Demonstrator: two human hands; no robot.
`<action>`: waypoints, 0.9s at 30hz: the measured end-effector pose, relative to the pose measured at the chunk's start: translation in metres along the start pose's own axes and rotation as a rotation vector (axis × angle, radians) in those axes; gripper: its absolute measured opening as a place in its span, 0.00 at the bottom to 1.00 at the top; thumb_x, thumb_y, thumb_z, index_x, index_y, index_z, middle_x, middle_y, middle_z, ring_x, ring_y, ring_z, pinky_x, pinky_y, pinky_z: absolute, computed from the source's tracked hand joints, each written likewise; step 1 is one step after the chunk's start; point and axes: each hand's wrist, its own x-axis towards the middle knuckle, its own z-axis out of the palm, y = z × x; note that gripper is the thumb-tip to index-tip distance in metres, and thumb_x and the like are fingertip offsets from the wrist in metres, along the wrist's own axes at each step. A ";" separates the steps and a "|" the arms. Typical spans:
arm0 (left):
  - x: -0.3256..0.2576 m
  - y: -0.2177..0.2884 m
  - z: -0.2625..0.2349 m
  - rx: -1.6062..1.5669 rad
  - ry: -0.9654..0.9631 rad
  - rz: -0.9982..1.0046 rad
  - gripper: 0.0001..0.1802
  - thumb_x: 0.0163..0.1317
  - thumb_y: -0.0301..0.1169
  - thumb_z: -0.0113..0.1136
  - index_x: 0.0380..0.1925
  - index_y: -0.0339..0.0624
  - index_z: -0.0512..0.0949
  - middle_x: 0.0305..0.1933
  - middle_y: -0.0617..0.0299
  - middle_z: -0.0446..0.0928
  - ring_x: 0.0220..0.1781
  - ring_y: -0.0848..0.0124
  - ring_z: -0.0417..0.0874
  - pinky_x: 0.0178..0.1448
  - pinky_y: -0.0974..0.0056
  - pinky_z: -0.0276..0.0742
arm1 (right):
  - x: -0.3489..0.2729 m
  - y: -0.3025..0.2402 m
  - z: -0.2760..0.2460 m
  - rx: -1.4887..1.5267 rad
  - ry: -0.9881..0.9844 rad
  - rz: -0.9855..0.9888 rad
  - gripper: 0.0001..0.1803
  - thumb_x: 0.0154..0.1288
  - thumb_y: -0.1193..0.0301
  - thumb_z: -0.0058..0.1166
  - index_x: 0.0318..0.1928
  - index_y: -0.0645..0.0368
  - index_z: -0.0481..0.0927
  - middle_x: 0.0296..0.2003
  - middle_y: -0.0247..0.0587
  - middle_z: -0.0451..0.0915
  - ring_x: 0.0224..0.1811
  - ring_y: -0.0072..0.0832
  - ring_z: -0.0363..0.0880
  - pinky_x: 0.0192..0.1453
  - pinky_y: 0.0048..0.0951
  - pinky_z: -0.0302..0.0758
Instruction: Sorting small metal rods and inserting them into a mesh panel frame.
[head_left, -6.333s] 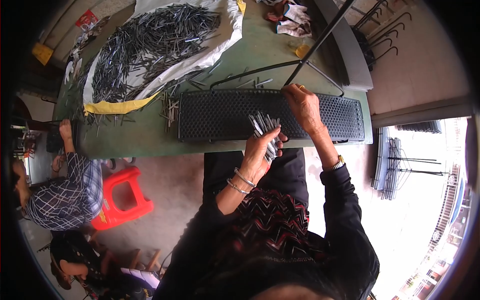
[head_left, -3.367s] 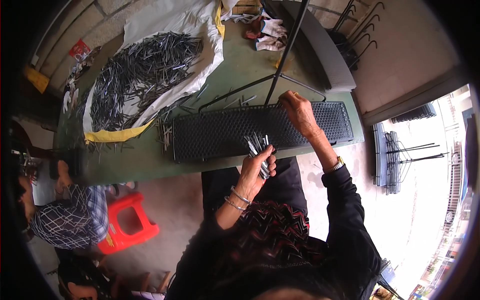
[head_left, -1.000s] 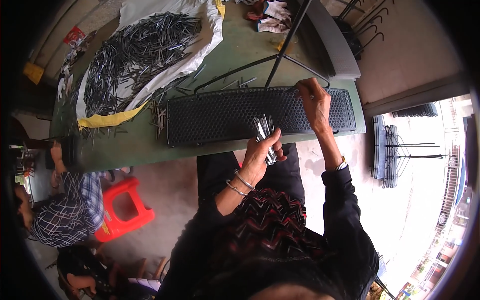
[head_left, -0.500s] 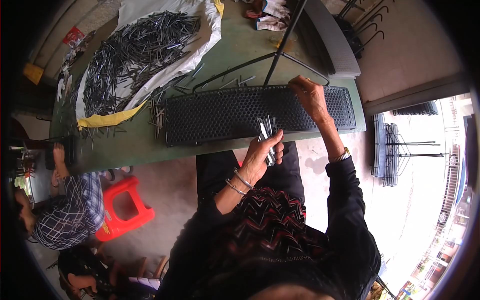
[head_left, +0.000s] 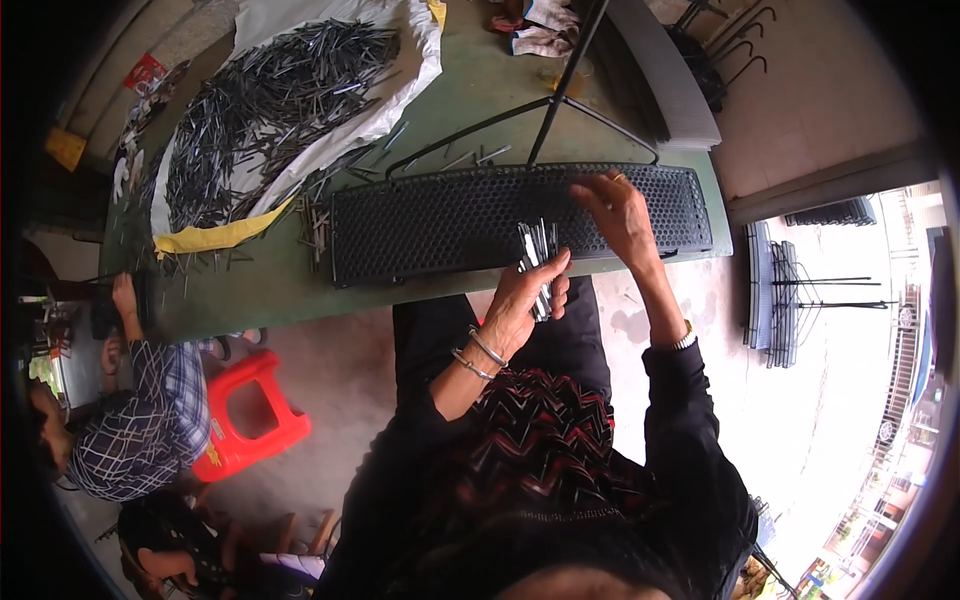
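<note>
My left hand [head_left: 525, 298] is closed round a bundle of thin metal strips [head_left: 538, 245], their ends sticking up past the thumb, just off the near edge of a black perforated metal panel [head_left: 440, 225]. The panel lies lengthwise on the green table, and a black rod frame [head_left: 545, 130] rises behind it. Over the right half of the panel hovers my right hand [head_left: 622, 215], thumb and forefinger slightly apart, with nothing visible between them.
At the left of the table [head_left: 250, 300], a white sheet [head_left: 410, 95] holds a heap of dark strips [head_left: 290, 90]. Grey perforated sheets [head_left: 665, 90] are stacked at the far right. A red stool [head_left: 290, 425] stands on the floor at left, near another person [head_left: 140, 430].
My right hand has come back from the panel's far edge toward me, and its fingers have parted. The left hand, still gripping the strips, has barely shifted.
</note>
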 end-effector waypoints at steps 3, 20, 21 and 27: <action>0.001 -0.002 0.002 0.024 -0.016 0.056 0.15 0.59 0.39 0.64 0.30 0.37 0.77 0.19 0.65 0.72 0.18 0.76 0.72 0.18 0.71 0.65 | -0.017 -0.010 -0.008 0.373 -0.259 0.065 0.13 0.64 0.69 0.57 0.43 0.67 0.79 0.30 0.38 0.77 0.32 0.23 0.75 0.38 0.26 0.72; 0.004 0.000 0.014 0.170 0.100 0.138 0.12 0.60 0.36 0.63 0.36 0.40 0.77 0.31 0.56 0.82 0.18 0.77 0.74 0.18 0.73 0.65 | -0.023 -0.012 -0.034 0.486 -0.249 0.181 0.07 0.63 0.77 0.51 0.38 0.68 0.78 0.28 0.42 0.81 0.30 0.25 0.81 0.36 0.23 0.76; 0.005 0.000 0.013 0.169 0.102 0.140 0.12 0.60 0.36 0.63 0.36 0.40 0.77 0.31 0.56 0.82 0.18 0.77 0.74 0.18 0.73 0.65 | -0.020 -0.011 -0.033 0.487 -0.251 0.179 0.07 0.63 0.77 0.51 0.38 0.68 0.78 0.28 0.42 0.81 0.30 0.25 0.81 0.36 0.23 0.76; 0.007 -0.005 0.019 0.051 0.117 0.110 0.10 0.58 0.33 0.63 0.35 0.39 0.77 0.29 0.55 0.82 0.20 0.76 0.74 0.20 0.72 0.68 | 0.009 0.009 -0.026 0.143 0.386 0.039 0.05 0.64 0.77 0.52 0.38 0.65 0.78 0.28 0.43 0.82 0.30 0.24 0.83 0.35 0.23 0.77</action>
